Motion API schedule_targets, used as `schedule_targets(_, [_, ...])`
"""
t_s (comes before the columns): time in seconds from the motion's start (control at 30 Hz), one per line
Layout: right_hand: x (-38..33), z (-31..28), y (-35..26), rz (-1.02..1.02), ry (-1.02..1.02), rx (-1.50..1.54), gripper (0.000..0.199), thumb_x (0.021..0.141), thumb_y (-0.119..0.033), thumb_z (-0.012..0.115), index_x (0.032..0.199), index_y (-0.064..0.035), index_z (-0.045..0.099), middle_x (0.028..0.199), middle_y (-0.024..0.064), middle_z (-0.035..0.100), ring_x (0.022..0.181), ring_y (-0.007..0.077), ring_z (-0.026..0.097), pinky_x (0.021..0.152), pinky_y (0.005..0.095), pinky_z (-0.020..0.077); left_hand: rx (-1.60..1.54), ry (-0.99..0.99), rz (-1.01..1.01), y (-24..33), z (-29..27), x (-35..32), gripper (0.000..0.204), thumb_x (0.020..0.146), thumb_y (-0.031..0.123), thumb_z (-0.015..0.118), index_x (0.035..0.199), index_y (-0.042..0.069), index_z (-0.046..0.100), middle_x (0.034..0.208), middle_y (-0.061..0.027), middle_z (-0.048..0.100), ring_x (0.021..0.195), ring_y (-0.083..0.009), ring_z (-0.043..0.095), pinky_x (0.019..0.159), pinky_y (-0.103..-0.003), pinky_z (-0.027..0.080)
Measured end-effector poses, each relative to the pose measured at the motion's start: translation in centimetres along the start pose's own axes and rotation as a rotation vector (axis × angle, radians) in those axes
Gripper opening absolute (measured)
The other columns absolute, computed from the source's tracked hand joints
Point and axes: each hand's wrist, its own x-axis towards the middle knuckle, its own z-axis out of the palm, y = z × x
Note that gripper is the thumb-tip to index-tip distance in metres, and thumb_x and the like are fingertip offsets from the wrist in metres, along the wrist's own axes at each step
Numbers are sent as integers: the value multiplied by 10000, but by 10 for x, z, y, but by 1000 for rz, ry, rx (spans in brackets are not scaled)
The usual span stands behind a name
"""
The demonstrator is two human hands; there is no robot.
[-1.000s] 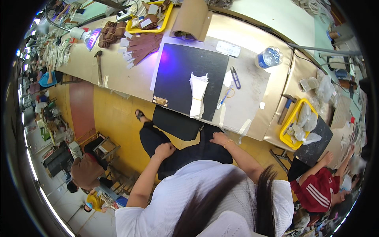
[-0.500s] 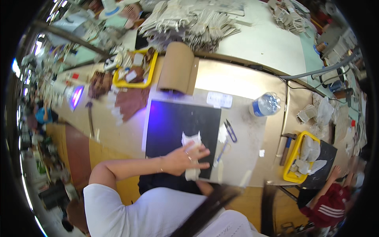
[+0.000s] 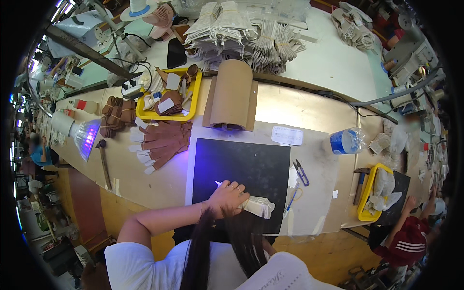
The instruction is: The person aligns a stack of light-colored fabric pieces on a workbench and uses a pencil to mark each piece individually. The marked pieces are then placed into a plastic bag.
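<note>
My left hand (image 3: 227, 197) is closed around a white bundle of what look like folded cloth strips (image 3: 259, 207), low over the front of a black mat (image 3: 237, 164). The bundle's layered end sticks out to the right of my fingers, and a small white tip shows on the other side. Dark hair hangs across part of the hand and wrist. Of my right arm only a bit of skin shows below the table edge; the right hand itself is hidden. To the right of the mat lie thread snips (image 3: 302, 173) and a blue-and-white pen (image 3: 292, 203).
A brown cardboard roll (image 3: 233, 94) stands behind the mat. At left are a lit lamp (image 3: 87, 137), brown strips (image 3: 164, 142), a hammer (image 3: 104, 164) and a yellow tray (image 3: 194, 104). Rightward are a plastic bottle (image 3: 347, 141), another yellow tray (image 3: 362, 212) and a co-worker in red (image 3: 403, 244).
The white bundle has turned from pointing toward me to lying crosswise. My left hand's spread fingers have closed around it. The view has shifted, with the mat sitting lower and further right.
</note>
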Motion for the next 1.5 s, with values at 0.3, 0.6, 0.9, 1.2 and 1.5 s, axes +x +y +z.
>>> schedule_targets(0.3, [8, 37, -8, 17, 80, -35, 541, 894, -175, 628, 1398, -12, 519, 1368, 298, 565, 1213, 463, 586, 1054, 522, 461, 145, 132, 51, 0, 7, 1, 502, 722, 365, 810, 1120, 115, 635, 1116, -103, 577, 1081, -287, 543, 891, -427, 400])
schedule_targets(0.6, [26, 72, -11, 65, 226, -35, 544, 893, -163, 620, 1406, -16, 514, 1368, 296, 568, 1219, 469, 581, 1073, 524, 448, 53, 545, 182, 4, 9, -20, 392, 713, 339, 830, 966, 64, 711, 1226, -138, 613, 1172, -321, 574, 1008, -455, 437])
schedule_targets(0.9, [0, 15, 10, -7, 182, 133, 506, 900, -161, 620, 1381, -22, 553, 1347, 290, 575, 1240, 466, 554, 1088, 500, 442, -1903, 364, -42, 28, 24, -91, 611, 919, 367, 686, 1318, -64, 517, 1233, -244, 641, 992, -268, 720, 865, -355, 613])
schedule_targets(1.2, [-66, -209, -84, -151, 409, 605, 121, 936, -108, 699, 982, -3, 736, 906, 115, 739, 809, 200, 721, 685, 294, 546, -2184, 100, 26, 28, 60, -102, 545, 904, 166, 682, 1370, -3, 454, 1012, -156, 670, 882, -284, 731, 785, -406, 634])
schedule_targets(1.5, [33, -236, -140, -560, 671, -12, 174, 793, -91, 715, 961, -62, 680, 852, 54, 652, 737, 237, 657, 651, 352, 519, -1967, 125, -91, 19, 54, -101, 371, 909, 194, 673, 1200, -1, 553, 942, -117, 659, 812, -210, 699, 756, -362, 608])
